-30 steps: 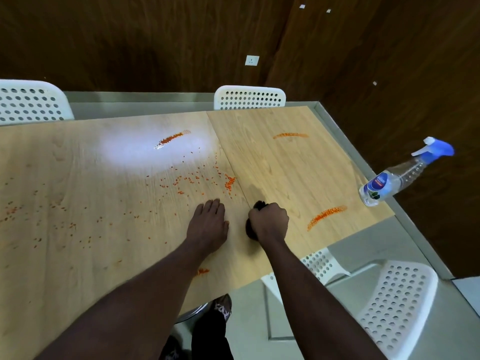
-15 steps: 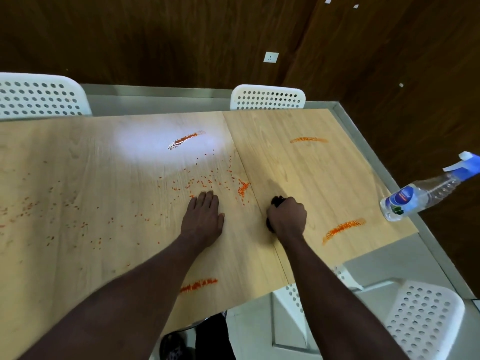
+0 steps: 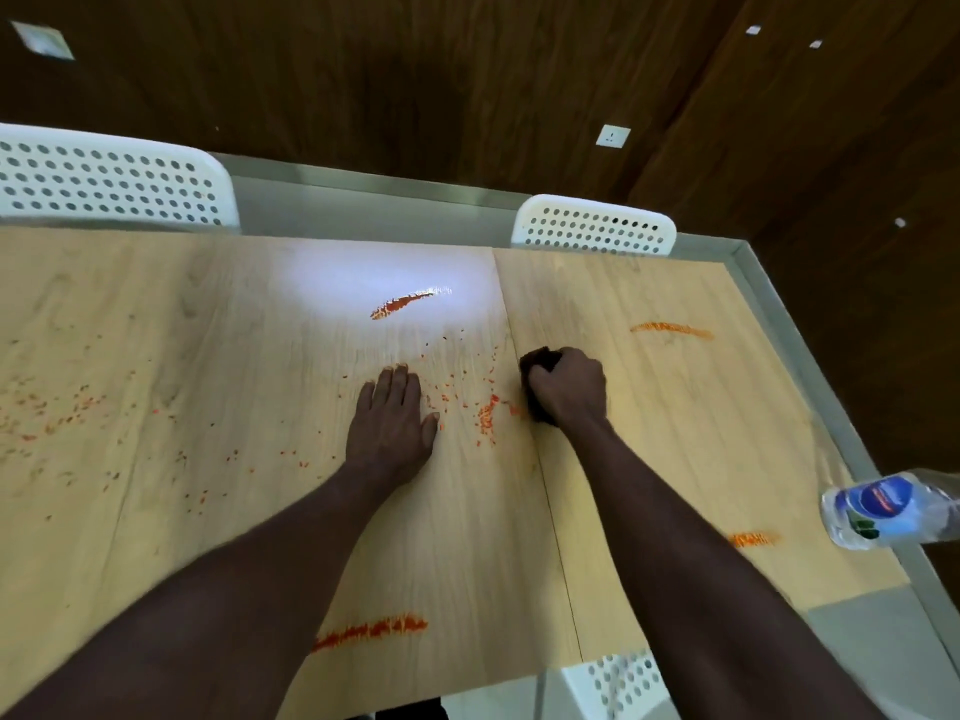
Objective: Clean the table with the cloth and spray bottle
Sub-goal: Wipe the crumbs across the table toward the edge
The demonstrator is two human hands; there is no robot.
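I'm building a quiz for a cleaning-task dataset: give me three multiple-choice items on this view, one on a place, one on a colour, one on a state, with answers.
1. Where does the spray bottle lie?
A. at the table's right edge
B. between the hands
C. on a chair

2. What colour are the smears and crumbs on the table?
A. blue
B. orange-red
C. green

3. How is the left hand placed?
A. fisted around the bottle
B. raised off the table
C. flat, palm down on the table

Answers:
1 A, the bottle lies on its side at the right edge, partly cut off by the frame.
2 B, every streak and speck is orange-red.
3 C, its fingers are spread on the wood, while the right hand is closed on the dark cloth.
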